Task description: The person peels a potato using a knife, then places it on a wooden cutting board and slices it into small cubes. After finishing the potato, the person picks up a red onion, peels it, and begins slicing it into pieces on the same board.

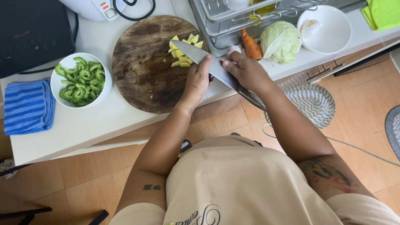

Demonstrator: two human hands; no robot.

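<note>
Bare board [143, 71] left of yellow cubes [183, 52]; bowl [81, 81] leftward, rack [216, 25] hard behind cubes

A glossy steel knife blade [196, 53] is gleaming over the matt, worn-grained wooden chopping board [143, 66]; the white bench [96, 121] is looking smooth.

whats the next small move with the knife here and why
Probably sweep the yellow cubes off the blade. The knife lies flat across the round wooden board with diced pieces resting on and beside it; the left hand grips the blade near the handle while the right hand rests on it.
</note>
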